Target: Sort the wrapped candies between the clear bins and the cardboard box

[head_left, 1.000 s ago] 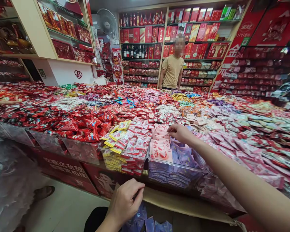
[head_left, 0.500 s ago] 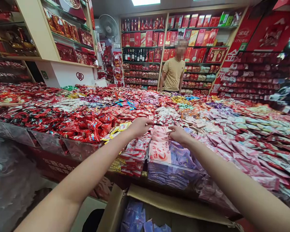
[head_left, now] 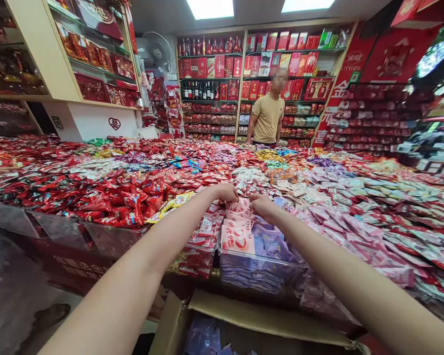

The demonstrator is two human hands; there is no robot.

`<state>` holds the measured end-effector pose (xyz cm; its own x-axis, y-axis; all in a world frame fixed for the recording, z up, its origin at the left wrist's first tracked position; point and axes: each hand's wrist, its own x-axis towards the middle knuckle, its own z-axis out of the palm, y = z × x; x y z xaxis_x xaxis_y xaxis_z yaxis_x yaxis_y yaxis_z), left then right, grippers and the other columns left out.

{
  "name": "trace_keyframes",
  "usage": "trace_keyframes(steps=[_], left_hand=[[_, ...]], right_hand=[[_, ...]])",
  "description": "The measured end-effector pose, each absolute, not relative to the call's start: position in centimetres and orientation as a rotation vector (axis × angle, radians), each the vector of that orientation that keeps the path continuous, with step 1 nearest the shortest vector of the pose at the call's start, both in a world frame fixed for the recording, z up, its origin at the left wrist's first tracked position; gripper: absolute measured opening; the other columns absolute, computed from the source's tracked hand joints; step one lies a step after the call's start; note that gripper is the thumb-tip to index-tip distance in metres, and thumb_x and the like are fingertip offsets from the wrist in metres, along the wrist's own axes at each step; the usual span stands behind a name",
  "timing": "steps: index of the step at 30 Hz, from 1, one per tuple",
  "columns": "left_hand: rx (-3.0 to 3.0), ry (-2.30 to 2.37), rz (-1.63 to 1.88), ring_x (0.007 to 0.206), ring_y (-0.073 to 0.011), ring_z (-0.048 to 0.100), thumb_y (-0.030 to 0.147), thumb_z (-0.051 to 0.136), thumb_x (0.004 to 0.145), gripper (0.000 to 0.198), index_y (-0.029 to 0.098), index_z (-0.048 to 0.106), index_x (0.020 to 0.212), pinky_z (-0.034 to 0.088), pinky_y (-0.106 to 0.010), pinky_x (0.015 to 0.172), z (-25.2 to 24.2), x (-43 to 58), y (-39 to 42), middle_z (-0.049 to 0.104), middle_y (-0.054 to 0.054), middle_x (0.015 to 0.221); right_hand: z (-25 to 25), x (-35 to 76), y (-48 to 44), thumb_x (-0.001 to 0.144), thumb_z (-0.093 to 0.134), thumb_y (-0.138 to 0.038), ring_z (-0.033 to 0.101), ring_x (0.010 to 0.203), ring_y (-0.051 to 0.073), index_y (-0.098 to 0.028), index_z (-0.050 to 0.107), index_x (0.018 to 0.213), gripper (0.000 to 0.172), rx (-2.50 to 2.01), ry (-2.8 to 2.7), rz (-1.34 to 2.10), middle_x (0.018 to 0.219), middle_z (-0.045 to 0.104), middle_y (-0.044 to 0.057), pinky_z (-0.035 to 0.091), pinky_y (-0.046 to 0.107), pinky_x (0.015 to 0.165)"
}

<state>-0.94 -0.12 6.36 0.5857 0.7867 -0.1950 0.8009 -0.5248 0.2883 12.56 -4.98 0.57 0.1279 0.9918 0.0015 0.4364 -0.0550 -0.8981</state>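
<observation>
Both hands are over the far end of a row of pink snack packets (head_left: 238, 237) with red print. My left hand (head_left: 226, 192) is closed, its fingertips pinching the left side of a pink packet (head_left: 241, 204) at the back of the row. On that packet's right side, my right hand (head_left: 263, 207) is closed in a pinch, thumb and forefinger at its edge. The pink packets overlap in a line along the left of a clear plastic bin (head_left: 259, 261). Beside and below them lie purple packets (head_left: 271, 242). The fingertips are small and partly hidden.
An open cardboard box (head_left: 266, 318) with purple packets stands below the bin. Red wrapped sweets (head_left: 122, 202) fill bins on the left, pink and white packets (head_left: 351, 231) the right. Across the display stands a person (head_left: 267, 118) before shelves (head_left: 214, 101) of bottles and boxes.
My view has tilted up and shifted slightly right. My hands have drawn closer together over the back of the pink row. The far person's head has turned or moved a little.
</observation>
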Motion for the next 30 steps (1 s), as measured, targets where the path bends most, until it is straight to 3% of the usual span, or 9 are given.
trace_keyframes(steps=[5,9,11,15,19,22,25,30], left_hand=[[2.408,1.2,0.066,0.062,-0.0073,0.053,0.017,0.051,0.069,0.032,0.017,0.063,0.099,0.041,-0.015,0.056,5.6,-1.6,0.4,0.066,0.0,0.083],[2.435,1.287,0.243,0.065,-0.0087,0.053,0.014,0.049,0.071,0.03,0.01,0.062,0.098,0.039,-0.016,0.056,5.6,-1.9,0.8,0.066,-0.004,0.083],[2.472,1.294,0.285,0.065,-0.0101,0.052,0.021,0.05,0.072,0.026,0.01,0.065,0.091,0.038,-0.017,0.055,5.6,-1.9,0.7,0.065,-0.004,0.078],[2.524,1.157,0.193,0.059,-0.0094,0.052,0.036,0.052,0.072,0.028,0.013,0.067,0.078,0.037,-0.017,0.053,5.2,-1.8,-0.4,0.065,-0.001,0.068],[2.55,1.113,0.156,0.058,-0.0092,0.053,0.031,0.052,0.072,0.025,0.014,0.068,0.082,0.036,-0.016,0.052,4.8,-1.8,-1.3,0.066,-0.001,0.07],[2.583,1.162,0.175,0.058,-0.0108,0.053,0.024,0.053,0.069,0.024,0.012,0.068,0.083,0.035,-0.018,0.051,4.9,-2.2,-1.7,0.066,-0.003,0.07],[2.609,1.183,0.161,0.058,-0.0108,0.052,0.019,0.051,0.068,0.023,0.012,0.068,0.082,0.035,-0.018,0.051,4.9,-2.5,-2.0,0.066,-0.003,0.069],[2.629,1.238,0.148,0.065,-0.0116,0.054,0.009,0.046,0.068,0.026,0.013,0.066,0.085,0.037,-0.018,0.057,4.6,-2.4,-2.5,0.066,-0.003,0.077]], right_hand=[[0.9,11.7,-5.9,0.061,0.038,0.003,0.04,0.038,0.007,-0.013,0.058,0.078,0.03,-1.541,-1.207,1.143,0.044,0.042,-0.004,0.037,0.018,0.043],[0.7,11.4,-5.8,0.073,0.042,-0.011,0.042,0.039,0.008,-0.014,0.055,0.085,0.018,-1.53,-1.057,1.192,0.05,0.046,-0.002,0.037,0.02,0.042],[0.6,11.3,-5.6,0.079,0.042,-0.027,0.046,0.043,0.01,-0.015,0.054,0.092,0.022,-1.536,-0.987,1.203,0.058,0.052,0.001,0.039,0.023,0.042],[1.1,10.9,-5.3,0.08,0.036,-0.051,0.053,0.057,0.012,-0.017,0.049,0.107,0.045,-1.503,-0.802,1.213,0.087,0.059,0.009,0.043,0.024,0.049],[1.9,11.0,-5.7,0.078,0.034,-0.057,0.056,0.078,0.015,-0.015,0.043,0.117,0.057,-1.451,-0.769,1.239,0.116,0.05,0.015,0.046,0.026,0.061],[1.9,11.2,-6.4,0.079,0.033,-0.057,0.054,0.093,0.017,-0.015,0.04,0.119,0.058,-1.483,-0.76,1.232,0.124,0.045,0.015,0.045,0.028,0.073],[1.6,10.8,-7.0,0.079,0.032,-0.058,0.056,0.092,0.016,-0.017,0.043,0.114,0.055,-1.415,-0.774,1.278,0.115,0.053,0.013,0.046,0.029,0.074],[1.2,9.2,-7.2,0.079,0.022,-0.063,0.061,0.07,0.016,-0.017,0.051,0.099,0.058,-1.272,-0.801,1.543,0.08,0.064,0.01,0.049,0.031,0.064]])
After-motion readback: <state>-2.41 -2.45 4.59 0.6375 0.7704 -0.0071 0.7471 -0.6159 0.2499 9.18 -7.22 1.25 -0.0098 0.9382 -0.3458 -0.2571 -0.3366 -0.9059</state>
